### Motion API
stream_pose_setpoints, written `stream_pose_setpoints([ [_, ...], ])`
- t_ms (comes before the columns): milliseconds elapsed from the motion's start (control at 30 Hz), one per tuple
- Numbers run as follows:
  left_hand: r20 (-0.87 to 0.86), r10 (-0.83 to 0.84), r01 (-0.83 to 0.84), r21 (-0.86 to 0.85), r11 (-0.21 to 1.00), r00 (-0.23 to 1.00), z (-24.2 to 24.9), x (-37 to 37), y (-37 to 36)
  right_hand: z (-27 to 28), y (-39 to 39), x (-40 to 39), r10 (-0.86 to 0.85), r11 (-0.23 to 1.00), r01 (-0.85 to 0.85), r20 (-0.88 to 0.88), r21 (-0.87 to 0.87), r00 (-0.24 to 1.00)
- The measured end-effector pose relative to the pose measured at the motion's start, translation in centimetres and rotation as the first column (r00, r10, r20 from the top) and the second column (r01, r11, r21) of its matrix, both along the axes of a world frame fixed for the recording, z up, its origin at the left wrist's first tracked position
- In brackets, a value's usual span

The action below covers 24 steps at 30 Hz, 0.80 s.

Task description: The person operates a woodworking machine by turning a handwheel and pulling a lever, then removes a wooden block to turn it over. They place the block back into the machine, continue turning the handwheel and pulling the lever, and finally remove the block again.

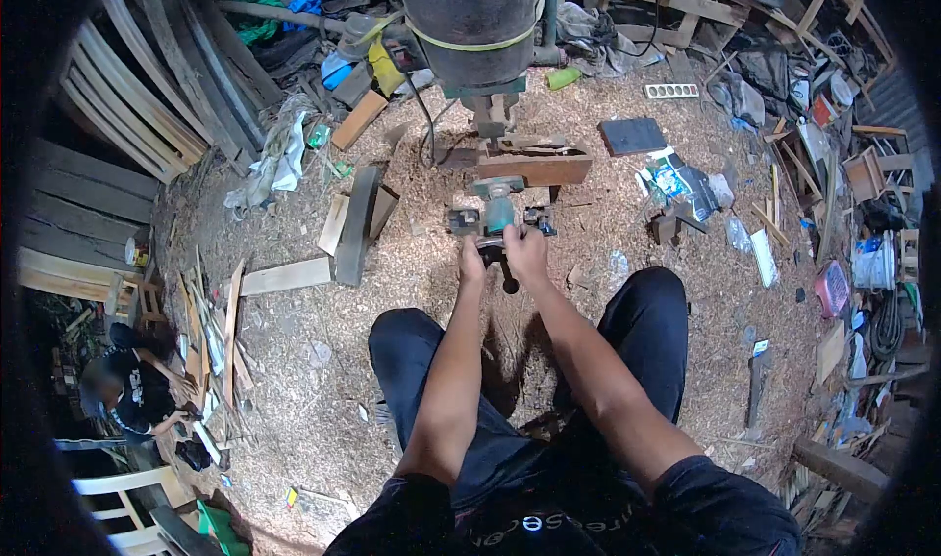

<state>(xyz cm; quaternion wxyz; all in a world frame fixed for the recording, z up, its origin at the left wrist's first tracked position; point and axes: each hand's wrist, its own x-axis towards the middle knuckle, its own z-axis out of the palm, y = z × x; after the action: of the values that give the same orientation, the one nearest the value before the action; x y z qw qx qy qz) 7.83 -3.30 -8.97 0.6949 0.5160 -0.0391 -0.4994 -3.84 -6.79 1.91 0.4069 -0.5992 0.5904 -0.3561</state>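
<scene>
Your left hand (472, 260) and right hand (527, 253) gripped a dark, knobbed metal handle (509, 284); the long, brown wooden board (551, 171) extended crosswise above your fingers in frame, nearer the right.

The left hand (472, 260) and right hand (527, 252) are side by side at the near end of a machine with a green cylinder (500, 214). Beyond is a brown board (551, 171). 1 other person (134, 389) is at lower left, beside wood strips (231, 336) on the shavings-strewn floor (314, 409).
</scene>
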Motion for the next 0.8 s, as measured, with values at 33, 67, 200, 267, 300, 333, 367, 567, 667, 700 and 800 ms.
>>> stream_pose_setpoints([
  [33, 0.066, 0.013, -0.016, 0.042, 0.999, 0.998, 0.3, -0.2, 0.0, -0.1, -0.1, -0.1, -0.008, 1.0, 0.007, 0.017, 0.024, 1.0],
  [67, 0.132, 0.025, -0.036, 0.08, 0.996, 0.991, 0.7, -0.4, 0.2, -0.1, -0.2, -0.1, -0.013, 0.999, 0.012, 0.034, 0.046, 0.999],
  [200, 0.289, 0.072, -0.123, 0.164, 0.979, 0.955, 2.4, -0.9, 0.2, -0.9, -0.6, 0.1, -0.029, 0.996, 0.021, 0.095, 0.081, 0.995],
  [267, 0.327, 0.063, -0.144, 0.231, 0.962, 0.943, 2.4, -1.1, 0.0, -1.3, -0.8, 0.0, -0.011, 0.997, 0.001, 0.132, 0.076, 0.991],
  [300, 0.36, 0.043, -0.136, 0.237, 0.962, 0.932, 3.0, -1.2, 0.2, -1.6, -0.8, 0.0, -0.004, 0.997, -0.007, 0.151, 0.074, 0.988],
  [333, 0.39, 0.023, -0.129, 0.247, 0.96, 0.921, 3.6, -1.4, 0.4, -1.9, -0.5, 0.0, -0.008, 1.0, 0.006, 0.171, 0.01, 0.985],
  [367, 0.397, 0.042, -0.158, 0.262, 0.952, 0.917, 4.1, -1.6, 0.2, -2.2, -0.4, 0.1, -0.008, 0.998, 0.019, 0.189, -0.057, 0.982],
  [567, 0.705, -0.212, -0.134, 0.401, 0.906, 0.677, 6.1, -1.4, 0.4, -5.2, -0.4, -0.2, -0.064, 0.994, 0.089, 0.298, -0.069, 0.952],
  [667, 0.843, -0.203, -0.11, 0.294, 0.949, 0.498, 10.2, -2.4, 0.0, -8.3, -1.5, -3.4, -0.262, 0.947, 0.19, 0.279, 0.26, 0.924],
  [700, 0.845, -0.177, -0.099, 0.26, 0.96, 0.504, 11.0, -2.6, -0.4, -13.4, -2.6, -4.1, -0.38, 0.907, 0.317, 0.213, 0.278, 0.9],
  [800, 0.87, -0.135, -0.115, 0.213, 0.97, 0.474, 11.2, -2.9, -0.7, -15.6, -3.5, -5.5, -0.366, 0.907, 0.342, 0.055, 0.245, 0.929],
])
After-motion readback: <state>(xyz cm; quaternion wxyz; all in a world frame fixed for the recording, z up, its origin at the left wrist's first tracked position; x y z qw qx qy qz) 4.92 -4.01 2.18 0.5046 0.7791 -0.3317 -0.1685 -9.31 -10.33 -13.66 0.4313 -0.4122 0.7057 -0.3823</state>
